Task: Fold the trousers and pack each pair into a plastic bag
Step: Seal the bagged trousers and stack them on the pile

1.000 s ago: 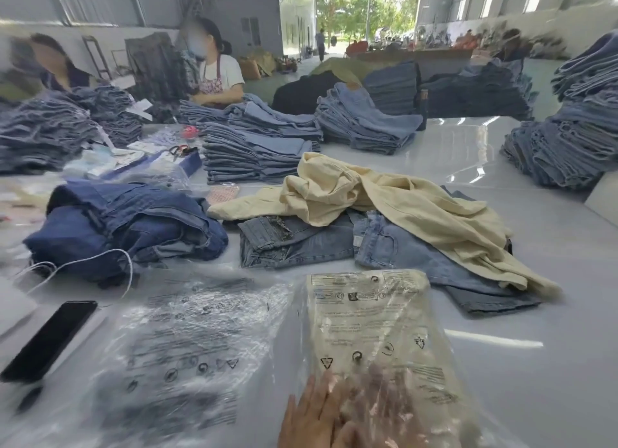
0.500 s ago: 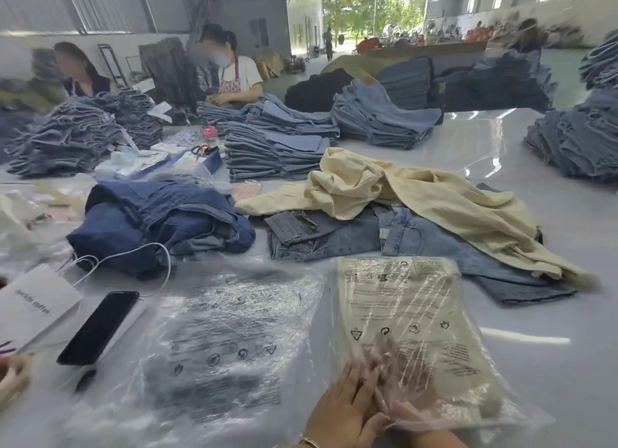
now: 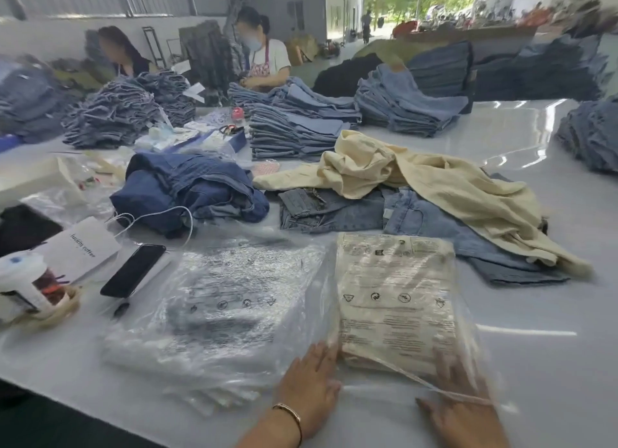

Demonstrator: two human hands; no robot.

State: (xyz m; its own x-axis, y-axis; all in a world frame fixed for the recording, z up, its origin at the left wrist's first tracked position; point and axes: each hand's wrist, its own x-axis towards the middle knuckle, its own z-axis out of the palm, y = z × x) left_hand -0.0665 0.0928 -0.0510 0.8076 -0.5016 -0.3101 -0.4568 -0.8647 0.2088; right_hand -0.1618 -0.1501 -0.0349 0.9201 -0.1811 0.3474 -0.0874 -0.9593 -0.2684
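Note:
A folded cream pair of trousers sits inside a clear printed plastic bag [image 3: 398,300] on the white table, right in front of me. My left hand [image 3: 309,387] lies flat with straight fingers against the bag's near left corner. My right hand [image 3: 458,404] reaches under the bag's open flap at the near right; the plastic blurs its fingers. Behind the bag lie loose cream trousers [image 3: 428,186] over light blue jeans [image 3: 361,210]. A stack of empty plastic bags [image 3: 227,307] lies to the left.
A dark blue jeans heap [image 3: 187,190] sits left of centre. A black phone [image 3: 133,270], a white paper bag [image 3: 80,247] and a drink cup [image 3: 30,283] lie at the left. Tall jeans stacks [image 3: 294,129] and two seated people [image 3: 264,62] fill the far side.
The view has shifted left and down. My hands have spread apart along the bag's near edge, the left to its left corner, the right under the flap on the right.

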